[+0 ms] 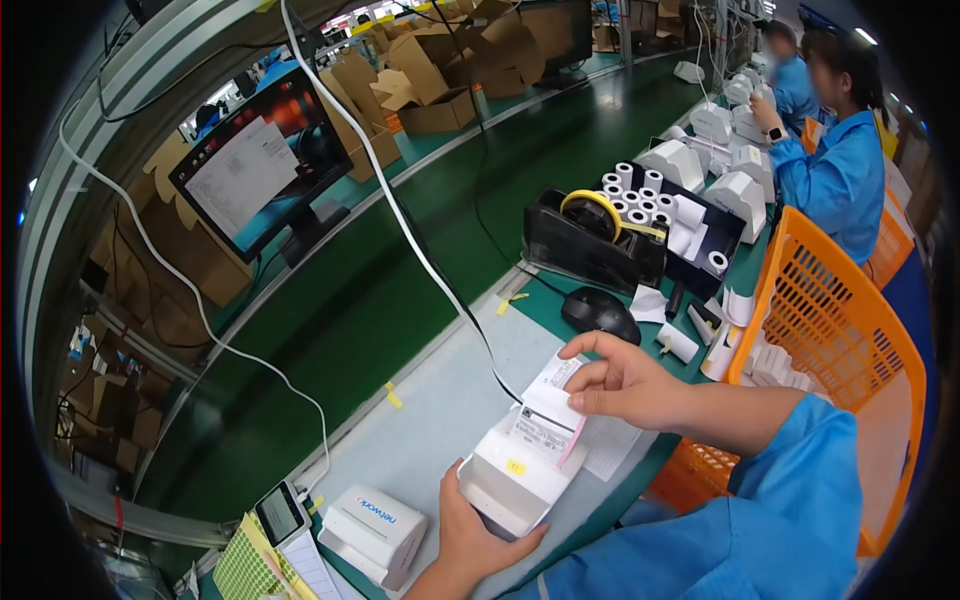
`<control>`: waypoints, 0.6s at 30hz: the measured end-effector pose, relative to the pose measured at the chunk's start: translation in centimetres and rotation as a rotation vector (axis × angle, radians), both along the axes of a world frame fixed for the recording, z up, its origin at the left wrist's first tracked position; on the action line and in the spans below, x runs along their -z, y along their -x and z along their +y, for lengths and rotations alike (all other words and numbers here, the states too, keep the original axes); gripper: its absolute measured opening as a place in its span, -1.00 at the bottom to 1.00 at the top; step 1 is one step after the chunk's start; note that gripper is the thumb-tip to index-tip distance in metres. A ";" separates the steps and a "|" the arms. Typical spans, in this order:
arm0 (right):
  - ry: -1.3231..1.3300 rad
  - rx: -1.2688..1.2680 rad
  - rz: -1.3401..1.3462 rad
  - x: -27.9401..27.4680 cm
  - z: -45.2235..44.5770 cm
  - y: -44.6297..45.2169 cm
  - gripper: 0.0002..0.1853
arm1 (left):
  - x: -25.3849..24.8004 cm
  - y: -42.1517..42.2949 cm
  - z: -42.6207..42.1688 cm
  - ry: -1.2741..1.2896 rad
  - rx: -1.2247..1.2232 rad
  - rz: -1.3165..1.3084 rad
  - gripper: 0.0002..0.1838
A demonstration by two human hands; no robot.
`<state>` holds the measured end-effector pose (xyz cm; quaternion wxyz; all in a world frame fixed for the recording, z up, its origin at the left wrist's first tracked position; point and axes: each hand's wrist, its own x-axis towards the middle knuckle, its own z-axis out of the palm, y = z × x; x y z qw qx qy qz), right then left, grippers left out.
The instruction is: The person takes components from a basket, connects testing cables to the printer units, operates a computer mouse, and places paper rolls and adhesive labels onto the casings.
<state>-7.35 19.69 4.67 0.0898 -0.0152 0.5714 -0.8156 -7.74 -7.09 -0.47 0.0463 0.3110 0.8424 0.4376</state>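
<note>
My left hand (pixel 478 535) wraps round the lower end of a white receipt printer (pixel 520 478), which has a small yellow sticker on it. From its top comes a printed paper receipt (pixel 548 425) with a pink edge. My right hand (pixel 632 385) pinches this receipt between thumb and a finger, with the index finger raised. Behind it lies another printed slip (pixel 560 372), partly hidden by the fingers. A second white device marked "network" (pixel 375 533) stands on the bench, left of my left hand. A white cable (pixel 400 215) hangs down to the printer.
A black mouse (pixel 600 315), a tape dispenser (pixel 592 240) and a box of paper rolls (pixel 700 245) line the bench's far right. An orange basket (pixel 840 320) stands at right. A monitor (pixel 262 165) and handheld device (pixel 280 513) are at left. Two co-workers (pixel 835 170) sit beyond.
</note>
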 end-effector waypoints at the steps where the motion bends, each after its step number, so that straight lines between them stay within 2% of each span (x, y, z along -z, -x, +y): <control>1: -0.021 0.034 0.002 0.2 0.0 0.0 -0.53 | -0.2 0.0 0.0 0.009 -0.001 -0.005 0.14; 10: -0.081 0.027 -0.029 0.5 0.3 0.3 -0.62 | 0.1 -0.2 -0.1 0.059 -0.031 -0.064 0.17; 16: -0.112 0.062 -0.127 -0.6 -0.7 0.0 -0.54 | 0.0 -0.3 0.3 0.038 -0.049 -0.059 0.17; 18: -0.228 0.103 -0.055 -1.5 -1.5 -0.2 -0.52 | -0.2 -0.5 0.6 0.062 -0.072 -0.062 0.15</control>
